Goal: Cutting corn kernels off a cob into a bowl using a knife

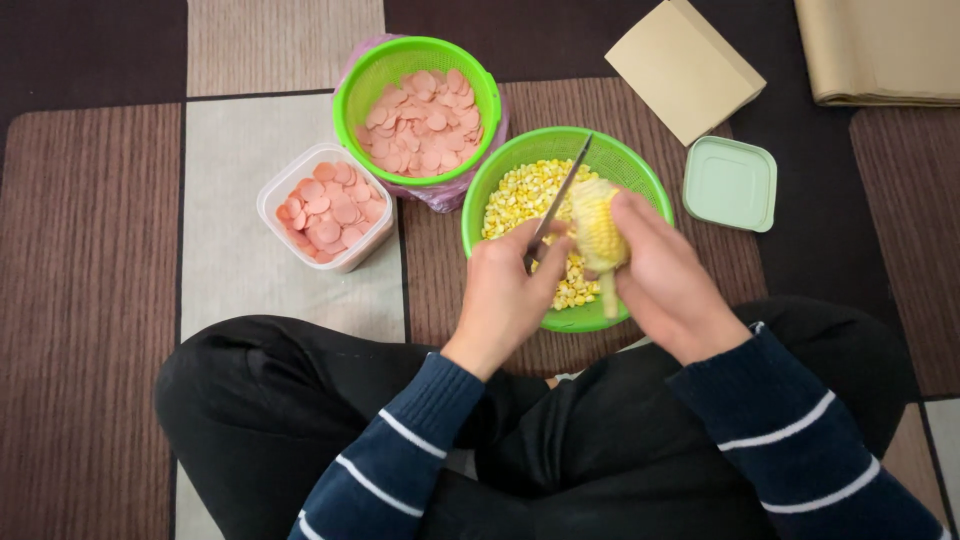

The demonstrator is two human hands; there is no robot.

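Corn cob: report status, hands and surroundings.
Left hand grips knife, blade against corn cob. Right hand holds cob over green basket of kernels. Nothing in the way.

I sit on the floor, on a carpet (90, 300) patterned in large rectangles: ribbed brown, pale grey-beige and a dark, almost black brown, divided by thin dark lines. Soft, even light falls from above without hard shadows. No walls, windows or furniture appear from where I look down.
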